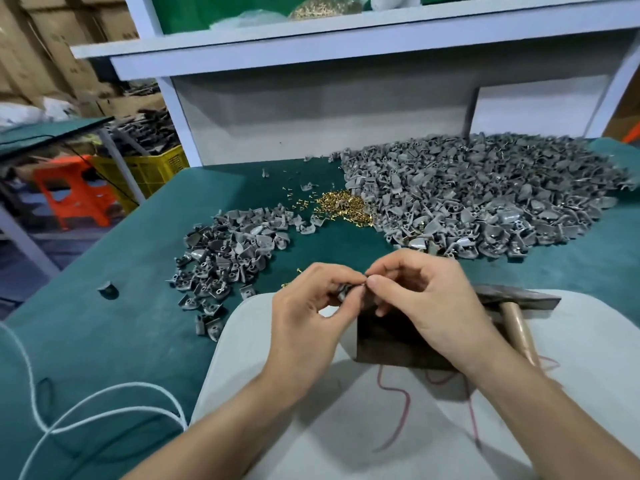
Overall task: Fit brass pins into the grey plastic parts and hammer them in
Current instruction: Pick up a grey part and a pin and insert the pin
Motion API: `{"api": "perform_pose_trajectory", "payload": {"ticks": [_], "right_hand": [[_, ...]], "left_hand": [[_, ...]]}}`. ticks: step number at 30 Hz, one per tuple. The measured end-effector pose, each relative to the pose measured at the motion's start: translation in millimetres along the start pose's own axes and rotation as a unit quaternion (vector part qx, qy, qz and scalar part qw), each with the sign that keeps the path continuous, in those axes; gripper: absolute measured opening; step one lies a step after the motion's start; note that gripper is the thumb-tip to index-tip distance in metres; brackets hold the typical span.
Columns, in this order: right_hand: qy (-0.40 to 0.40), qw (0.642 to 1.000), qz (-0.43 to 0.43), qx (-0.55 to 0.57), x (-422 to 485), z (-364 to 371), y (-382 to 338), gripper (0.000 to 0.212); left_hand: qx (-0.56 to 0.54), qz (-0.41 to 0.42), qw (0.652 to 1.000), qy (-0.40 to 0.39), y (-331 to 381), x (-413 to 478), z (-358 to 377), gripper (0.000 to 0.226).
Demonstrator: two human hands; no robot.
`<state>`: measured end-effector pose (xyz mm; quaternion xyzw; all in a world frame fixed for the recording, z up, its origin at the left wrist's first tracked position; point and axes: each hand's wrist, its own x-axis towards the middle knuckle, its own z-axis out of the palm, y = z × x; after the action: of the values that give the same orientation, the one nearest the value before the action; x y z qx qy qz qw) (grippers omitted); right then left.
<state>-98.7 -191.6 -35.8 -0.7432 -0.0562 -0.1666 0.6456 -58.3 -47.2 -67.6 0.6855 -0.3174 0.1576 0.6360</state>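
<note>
At frame centre, the left hand (304, 299) grips a grey part (343, 292); the right hand (412, 292) pinches at it, probably fitting a pin. Next: the hammer (516, 306).

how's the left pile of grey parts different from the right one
The left pile is much smaller and thinly scattered; the right pile is far bigger and heaped thick. The right pile reaches back to the white shelf unit; the left pile stops well short. Both are loose grey plastic parts on the green mat.
</note>
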Motion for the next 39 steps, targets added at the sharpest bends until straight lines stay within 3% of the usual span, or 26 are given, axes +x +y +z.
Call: {"api": "perform_pose_trajectory", "payload": {"ticks": [7,17,20,27,35,39], "right_hand": [[0.006,0.998,0.019,-0.052,-1,-1,4,0.010],[0.026,0.998,-0.026,-0.048,-2,2,1,0.017],[0.021,0.998,-0.029,-0.052,-1,2,0,0.019],[0.033,0.998,-0.037,-0.039,-1,2,-2,0.019],[0.048,0.998,-0.034,-0.018,-2,5,-2,0.017],[0.058,0.998,-0.018,0.016,-1,4,-2,0.018]], "left_hand": [[0.001,-0.027,0.999,-0.018,3,3,-2,0.007],[-0.062,-0.121,0.988,-0.069,9,4,-3,0.034],[-0.146,-0.165,0.972,-0.081,12,7,-4,0.042],[-0.229,-0.209,0.949,-0.050,12,8,-4,0.018],[-0.357,-0.295,0.886,-0.021,11,12,-3,0.025],[-0.358,-0.303,0.883,-0.022,14,12,-3,0.028]]}}
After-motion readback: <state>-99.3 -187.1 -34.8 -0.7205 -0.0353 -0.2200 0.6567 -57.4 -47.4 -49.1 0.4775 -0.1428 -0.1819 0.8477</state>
